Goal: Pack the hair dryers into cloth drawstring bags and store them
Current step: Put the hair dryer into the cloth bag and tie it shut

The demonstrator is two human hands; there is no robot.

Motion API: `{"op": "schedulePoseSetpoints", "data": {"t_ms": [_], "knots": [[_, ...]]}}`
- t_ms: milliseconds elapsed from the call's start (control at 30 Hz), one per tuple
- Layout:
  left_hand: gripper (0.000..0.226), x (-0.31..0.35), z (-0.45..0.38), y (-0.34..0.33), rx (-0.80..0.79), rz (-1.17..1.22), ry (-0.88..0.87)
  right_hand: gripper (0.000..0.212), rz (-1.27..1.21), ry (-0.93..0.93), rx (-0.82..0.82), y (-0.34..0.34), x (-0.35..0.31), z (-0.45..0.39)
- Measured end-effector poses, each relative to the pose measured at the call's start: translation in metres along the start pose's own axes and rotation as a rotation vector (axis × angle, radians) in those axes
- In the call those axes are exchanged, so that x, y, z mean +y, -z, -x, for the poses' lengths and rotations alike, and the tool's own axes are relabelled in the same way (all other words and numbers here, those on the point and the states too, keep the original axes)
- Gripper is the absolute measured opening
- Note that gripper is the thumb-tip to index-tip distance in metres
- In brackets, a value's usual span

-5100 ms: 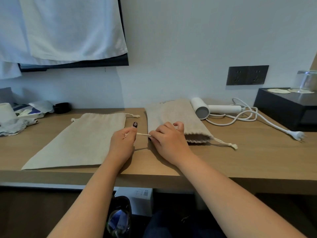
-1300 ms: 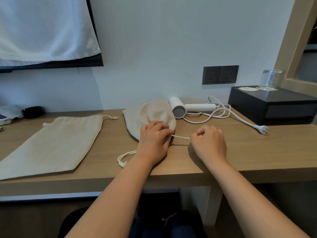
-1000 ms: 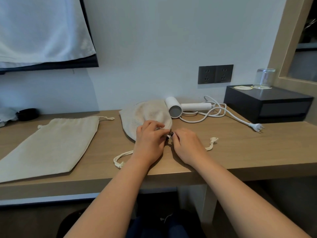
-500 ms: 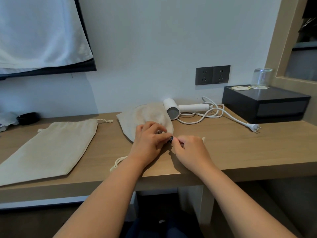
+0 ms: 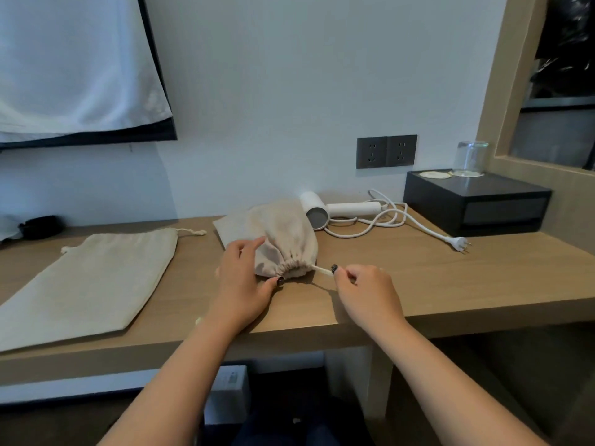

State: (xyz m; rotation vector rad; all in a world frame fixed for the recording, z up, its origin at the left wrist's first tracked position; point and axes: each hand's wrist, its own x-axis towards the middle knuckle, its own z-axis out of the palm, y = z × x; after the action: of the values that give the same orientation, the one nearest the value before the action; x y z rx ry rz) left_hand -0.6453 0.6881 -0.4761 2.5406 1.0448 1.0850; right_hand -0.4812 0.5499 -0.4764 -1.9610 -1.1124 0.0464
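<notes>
Now, head view, the only one: the filled bag [image 5: 277, 239] lies mid-worktop [image 5: 450, 284], its gathered mouth twd the front edge. The left hand [image 5: 241, 284] is cupped against the bag w/ fingers [image 5: 251, 247] spread on the cloth and thumb at the puckered neck; it steadies more than grips. The right hand [image 5: 363, 291] has its fingers curled, pinching the drawstring [image 5: 320, 270] just right of the mouth.

Judged step: cinching the mouth closed. To do it well, the person should keep the left hand braced at the neck so the bag doesn't slide, and pull the cord level along the worktop, away from the mouth, until the puckers close tight.

A second hair dryer [image 5: 335, 210] w/ loose cable [image 5: 380, 220] sits twd the back edge, right of the bag; an empty bag [image 5: 96, 278] lies flat at the left end.

Hidden: what's in the bag can't be seen, only a bulge. The left-side cord is mostly behind the left hand and arm. Whether the mouth is fully shut is hard to tell.
</notes>
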Motion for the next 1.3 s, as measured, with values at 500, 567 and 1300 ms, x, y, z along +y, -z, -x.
{"op": "schedulePoseSetpoints", "data": {"t_ms": [500, 567, 1300], "knots": [[0.009, 0.005, 0.015, 0.009, -0.175, 0.062, 0.249, 0.046, 0.397, 0.678, -0.112, -0.053, -0.045, -0.019], [0.009, 0.009, 0.018, 0.012, -0.146, 0.105, 0.261, 0.040, 0.384, 0.668, -0.061, -0.057, -0.046, -0.023], [0.033, 0.001, 0.027, 0.022, 0.088, 0.229, 0.328, 0.032, 0.249, 0.732, 0.041, -0.047, -0.020, -0.056]]}}
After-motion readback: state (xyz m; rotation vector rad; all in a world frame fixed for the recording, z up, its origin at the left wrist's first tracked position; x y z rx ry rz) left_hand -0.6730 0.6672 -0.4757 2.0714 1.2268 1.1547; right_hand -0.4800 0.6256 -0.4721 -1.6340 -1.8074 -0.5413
